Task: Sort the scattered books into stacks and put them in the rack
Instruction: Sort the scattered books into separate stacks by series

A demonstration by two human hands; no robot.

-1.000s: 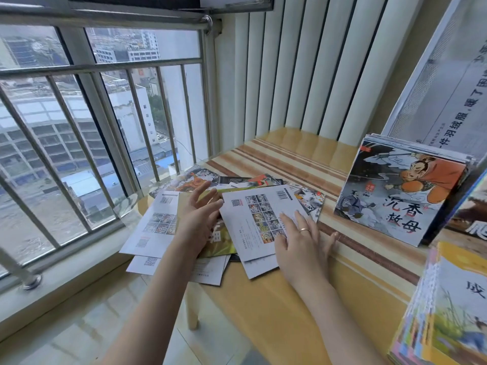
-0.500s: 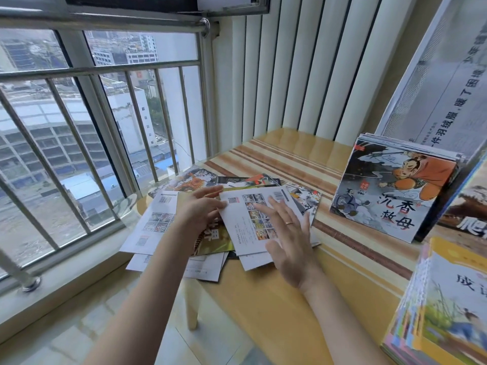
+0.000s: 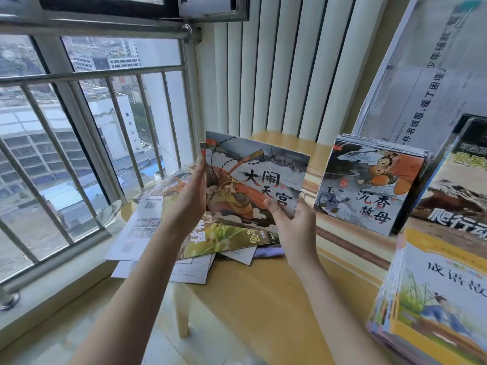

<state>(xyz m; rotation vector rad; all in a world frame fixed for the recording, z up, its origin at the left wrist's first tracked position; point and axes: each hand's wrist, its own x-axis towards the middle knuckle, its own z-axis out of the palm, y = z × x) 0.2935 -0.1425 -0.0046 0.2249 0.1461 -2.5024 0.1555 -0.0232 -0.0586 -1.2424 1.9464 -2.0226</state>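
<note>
Right now both hands hold one thin picture book upright above the table, its cover with the monkey figure and bold black characters facing the camera. The left hand is curled around the book's left edge, palm toward the cover's side, fingers behind it and mostly hidden. The right hand pinches the lower right corner, thumb pressed on the front of the cover and the other fingers out of sight behind. So each grip is closed on the same book, one at either side, and the book hangs between them, clear of the surface.

Just below it, the scattered books lie overlapping on the near left part of the table: a green and yellow cover on top, white back covers with small printed squares fanning out toward the window side, some corners jutting past the table edge.

To the right of the raised book, a stack of similar picture books stands tilted, leaning back, its front cover showing a figure in orange. Further right, darker books lean beside that stack. At the near right corner lies another stack with a yellow-bordered cover.

Behind are white vertical blinds, and a barred window overlooks city buildings at left.
</note>
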